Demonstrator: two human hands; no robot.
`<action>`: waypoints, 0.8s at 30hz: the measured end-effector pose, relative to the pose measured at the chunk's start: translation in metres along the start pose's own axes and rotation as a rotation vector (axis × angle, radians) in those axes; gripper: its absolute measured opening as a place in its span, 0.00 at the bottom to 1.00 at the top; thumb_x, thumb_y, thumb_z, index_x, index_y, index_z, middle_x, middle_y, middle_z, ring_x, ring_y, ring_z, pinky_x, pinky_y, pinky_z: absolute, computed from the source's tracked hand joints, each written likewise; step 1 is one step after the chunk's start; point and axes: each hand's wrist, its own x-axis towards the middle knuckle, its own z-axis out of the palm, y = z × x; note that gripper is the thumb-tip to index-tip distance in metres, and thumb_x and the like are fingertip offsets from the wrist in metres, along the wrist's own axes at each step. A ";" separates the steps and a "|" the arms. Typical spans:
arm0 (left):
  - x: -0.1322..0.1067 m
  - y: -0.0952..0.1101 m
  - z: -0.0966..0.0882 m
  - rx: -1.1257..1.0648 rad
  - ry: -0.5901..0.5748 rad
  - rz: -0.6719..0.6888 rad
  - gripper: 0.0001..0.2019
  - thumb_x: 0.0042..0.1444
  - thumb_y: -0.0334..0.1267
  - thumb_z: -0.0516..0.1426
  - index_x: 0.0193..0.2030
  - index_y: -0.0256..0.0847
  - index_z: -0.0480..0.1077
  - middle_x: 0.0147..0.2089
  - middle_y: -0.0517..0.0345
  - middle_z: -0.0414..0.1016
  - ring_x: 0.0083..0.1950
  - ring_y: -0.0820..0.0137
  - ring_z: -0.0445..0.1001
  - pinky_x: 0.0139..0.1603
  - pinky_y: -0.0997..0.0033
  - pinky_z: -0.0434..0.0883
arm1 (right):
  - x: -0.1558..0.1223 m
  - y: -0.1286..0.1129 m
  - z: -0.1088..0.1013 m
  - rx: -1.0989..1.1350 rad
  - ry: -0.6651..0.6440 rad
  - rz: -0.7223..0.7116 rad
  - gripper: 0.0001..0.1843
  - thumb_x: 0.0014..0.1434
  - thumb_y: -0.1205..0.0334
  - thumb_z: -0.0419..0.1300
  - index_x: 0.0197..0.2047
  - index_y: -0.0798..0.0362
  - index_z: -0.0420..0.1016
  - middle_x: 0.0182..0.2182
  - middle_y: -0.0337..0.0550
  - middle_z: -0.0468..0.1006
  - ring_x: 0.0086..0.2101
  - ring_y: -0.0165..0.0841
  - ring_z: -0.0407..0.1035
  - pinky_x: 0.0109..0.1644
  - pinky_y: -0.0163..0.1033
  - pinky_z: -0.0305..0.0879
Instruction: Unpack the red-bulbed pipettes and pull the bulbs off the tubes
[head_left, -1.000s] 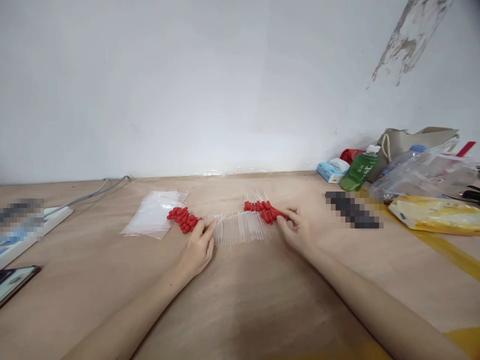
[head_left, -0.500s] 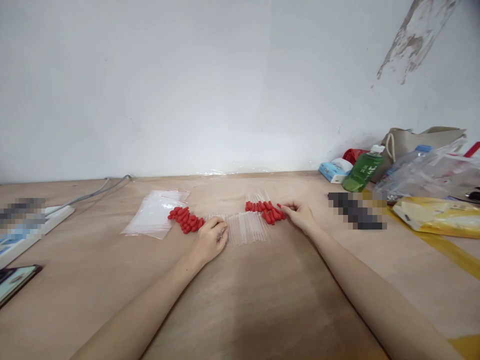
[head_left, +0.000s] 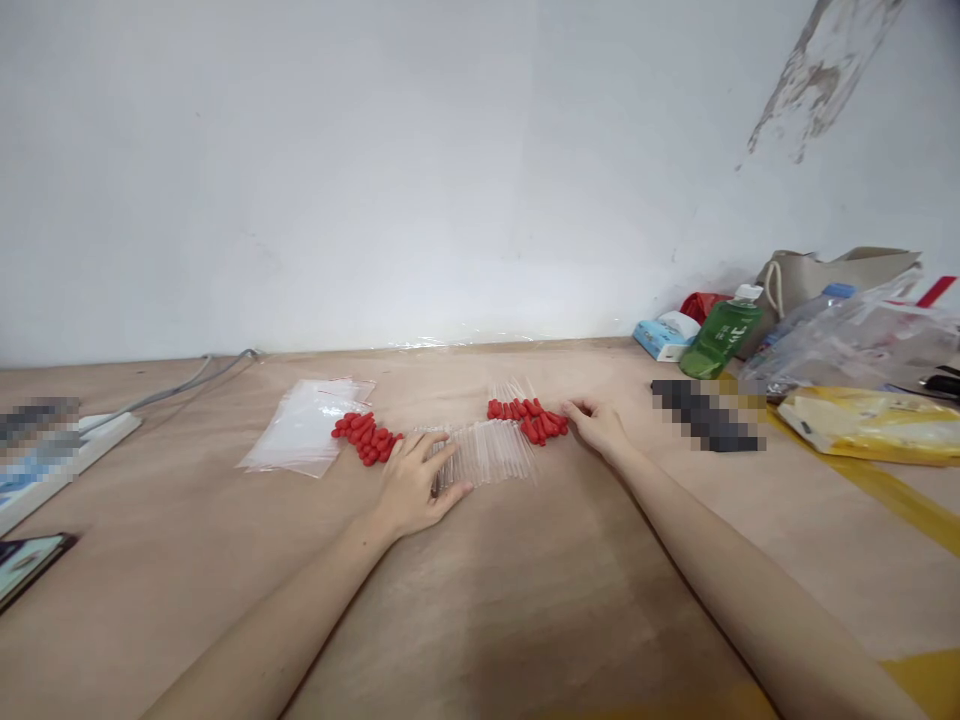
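Note:
My left hand lies with its fingers spread over the left part of a row of thin clear tubes. By its fingertips is a pile of red rubber bulbs. My right hand has its thumb and forefinger drawn together beside a second group of red bulbs. Whatever may be between those fingertips is too small to make out. Behind this group, thin clear stems stick out toward the wall. Part of the tube row is hidden under my left hand.
Clear zip bags lie left of the bulbs. A power strip and a phone are at far left. At right stand a tissue pack, a green bottle, plastic bags and a yellow packet.
My left hand has opened from a curled grip, its thumb stretching right over the tubes. The red bulb tip seen at my right fingertips no longer stands out there.

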 end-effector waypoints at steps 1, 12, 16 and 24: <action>0.000 -0.001 -0.003 0.015 -0.037 0.027 0.24 0.51 0.50 0.54 0.52 0.42 0.65 0.52 0.47 0.66 0.53 0.56 0.63 0.50 0.52 0.60 | 0.002 -0.002 0.001 -0.004 0.000 0.004 0.18 0.51 0.52 0.51 0.36 0.55 0.74 0.33 0.43 0.77 0.33 0.31 0.70 0.36 0.34 0.64; -0.003 -0.008 -0.006 -0.022 -0.225 0.044 0.23 0.55 0.50 0.49 0.55 0.44 0.61 0.57 0.51 0.65 0.60 0.59 0.58 0.60 0.45 0.42 | 0.027 -0.054 0.013 -0.276 -0.119 0.093 0.16 0.37 0.46 0.62 0.22 0.51 0.73 0.23 0.41 0.75 0.25 0.32 0.68 0.27 0.35 0.58; -0.004 -0.008 -0.004 -0.039 -0.181 0.020 0.19 0.56 0.47 0.49 0.51 0.43 0.65 0.54 0.50 0.68 0.59 0.59 0.60 0.59 0.45 0.42 | 0.030 -0.063 0.018 -0.356 -0.207 0.157 0.16 0.37 0.46 0.62 0.19 0.52 0.72 0.18 0.42 0.73 0.21 0.32 0.67 0.25 0.36 0.58; -0.005 -0.006 -0.003 -0.056 -0.145 0.002 0.19 0.55 0.48 0.50 0.51 0.44 0.64 0.53 0.51 0.68 0.58 0.60 0.61 0.60 0.48 0.44 | 0.033 -0.068 0.022 -0.401 -0.212 0.214 0.11 0.39 0.56 0.62 0.19 0.55 0.71 0.17 0.43 0.73 0.20 0.32 0.67 0.23 0.34 0.57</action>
